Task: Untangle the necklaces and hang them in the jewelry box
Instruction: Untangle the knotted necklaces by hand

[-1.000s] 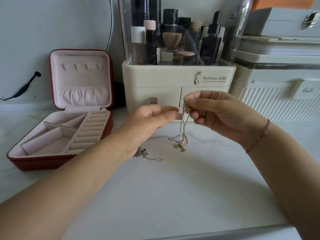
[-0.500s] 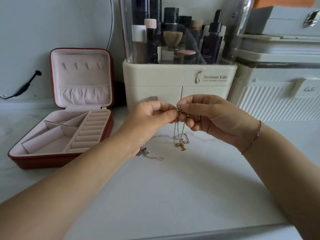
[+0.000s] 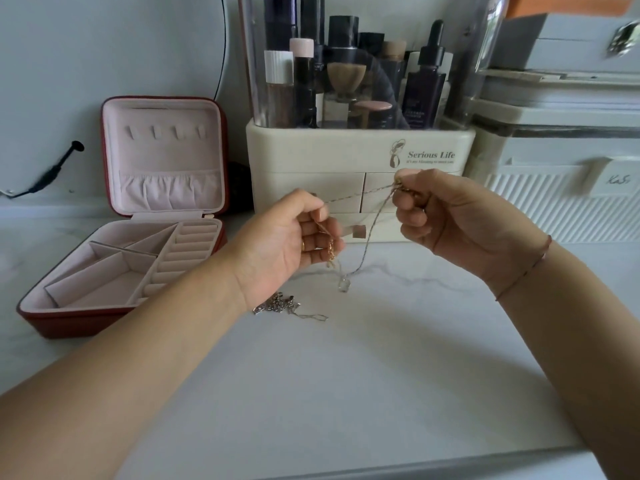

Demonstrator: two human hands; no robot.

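Necklace chains (image 3: 360, 193) stretch between the two hands to the right of the open jewelry box (image 3: 69, 322), held up off the white worktop (image 3: 346, 375). The left hand (image 3: 294, 240), the one nearer the box, has a closed grip: thumb and curled fingers pinch a gold chain (image 3: 330, 252) whose clasp end dangles under the palm. The right hand (image 3: 450, 220), farther from the box, pinches the silver strands at their top between thumb and forefinger. From there one strand runs across to the left hand and another drops to a small pendant (image 3: 343, 285) hanging just above the worktop. A third, silver heap (image 3: 277, 304) lies loose on the worktop just right of the box's front corner, partly hidden under the left wrist. The box stands with its lid upright and the row of hooks (image 3: 164, 132) bare, so nothing is hung yet. The step in hand looks like drawing the gold chain free of the silver one. The risk is in the pull. If the hands part faster than the crossing slides, the fine links could cinch into a tighter knot or snap at the clasp. A slackened pinch could also drop the pendant strand onto the loose heap and tangle it afresh.
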